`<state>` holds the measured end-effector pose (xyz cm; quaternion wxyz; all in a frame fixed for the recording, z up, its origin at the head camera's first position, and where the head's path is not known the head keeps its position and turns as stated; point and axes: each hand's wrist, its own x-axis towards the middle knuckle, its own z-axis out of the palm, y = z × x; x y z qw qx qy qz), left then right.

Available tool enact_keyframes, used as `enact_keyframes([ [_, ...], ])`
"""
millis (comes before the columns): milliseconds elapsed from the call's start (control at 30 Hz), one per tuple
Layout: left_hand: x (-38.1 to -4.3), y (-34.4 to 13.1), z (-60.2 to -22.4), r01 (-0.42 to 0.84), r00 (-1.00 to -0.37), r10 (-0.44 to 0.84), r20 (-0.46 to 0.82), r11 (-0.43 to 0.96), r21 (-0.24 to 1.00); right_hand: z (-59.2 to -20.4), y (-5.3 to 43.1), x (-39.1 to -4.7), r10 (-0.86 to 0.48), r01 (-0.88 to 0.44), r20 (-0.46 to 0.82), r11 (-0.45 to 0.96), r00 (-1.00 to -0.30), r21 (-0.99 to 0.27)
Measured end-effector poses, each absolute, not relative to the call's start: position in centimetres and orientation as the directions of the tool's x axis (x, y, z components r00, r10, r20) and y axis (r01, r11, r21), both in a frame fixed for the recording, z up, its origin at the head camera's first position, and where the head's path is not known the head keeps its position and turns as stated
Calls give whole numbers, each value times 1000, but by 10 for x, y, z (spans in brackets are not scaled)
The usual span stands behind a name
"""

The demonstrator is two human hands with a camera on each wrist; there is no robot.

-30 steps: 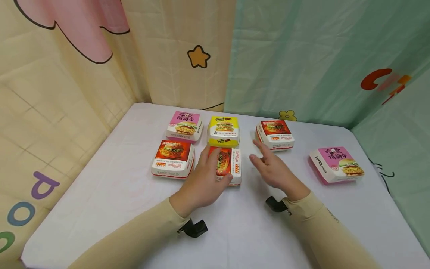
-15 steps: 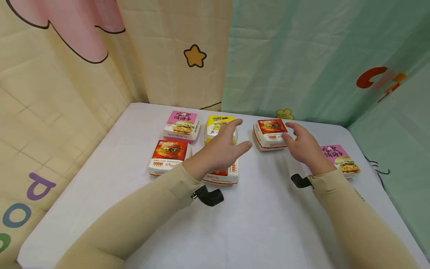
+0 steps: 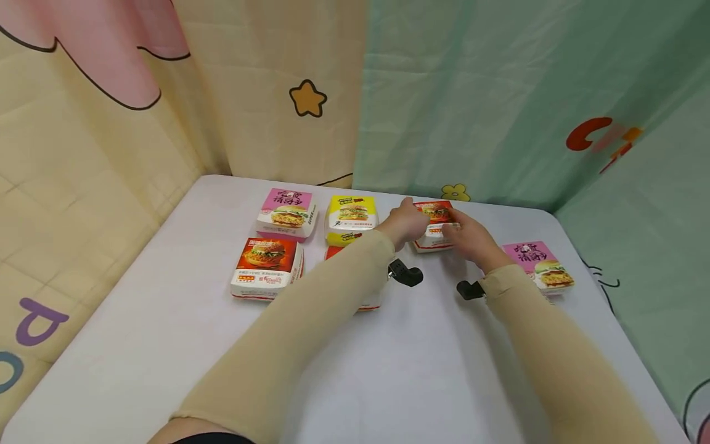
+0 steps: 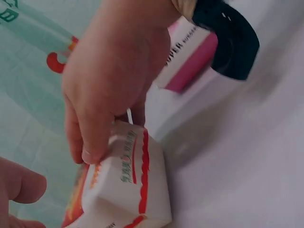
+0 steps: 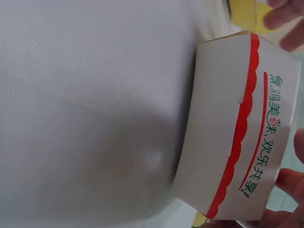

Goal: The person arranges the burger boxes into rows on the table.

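At the back right of the table, a red-and-white burger box point(image 3: 435, 213) sits between the two hands. My right hand point(image 3: 471, 237) grips its right end; in the left wrist view the thumb lies against the upper edge of that burger box point(image 4: 128, 171) and other fingers pass behind it. My left hand point(image 3: 407, 221) is at the box's left end, its fingers point(image 4: 23, 185) spread and apart from the box in the left wrist view. The right wrist view shows the box's printed side point(image 5: 232, 128), with left-hand fingers point(image 5: 280, 16) near the far end.
On the left stand a pink burger box point(image 3: 285, 213), a yellow one point(image 3: 352, 216) and a red one point(image 3: 266, 259). Another red box point(image 3: 370, 303) is mostly hidden under the left forearm. A further pink box point(image 3: 538, 262) lies right of the right hand. Curtains border the white table point(image 3: 388, 370).
My left hand has left the front middle red box and moved right and back. The right hand passed to the right of the back red box, then came onto its right end.
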<state>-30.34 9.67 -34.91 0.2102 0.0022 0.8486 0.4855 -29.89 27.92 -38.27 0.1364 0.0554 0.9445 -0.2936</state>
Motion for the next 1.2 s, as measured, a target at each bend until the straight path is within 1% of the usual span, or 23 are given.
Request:
enact_keyframes([
  [133,-309,101,-369,-150,-913,214,-346,614,775,-388,276,-299,28,191,-302,828,-953,-528],
  [233,-309,104,-378,-129,-920,216,-327,621,773,-392,274,-298,21,179,-289,826,-957,-535],
  [467,-310,101,-381,-201,-911,197,-361,553,809,-392,269,-299,-3,148,-267,826,-964,-544],
  [667,-308,100,-382,-231,-927,127,-354,551,802,-394,266,-301,-44,136,-278,793,-960,-594],
  [833,-309,100,-383,-262,-928,98,-361,517,815,-396,266,-302,-51,127,-266,781,-963,-612],
  [1067,-315,96,-386,-304,-910,117,-397,461,833,-398,264,-304,-48,137,-274,775,-961,-617],
  [1200,-320,94,-388,-308,-908,117,-402,465,830,-398,263,-304,-45,142,-276,774,-960,-617],
])
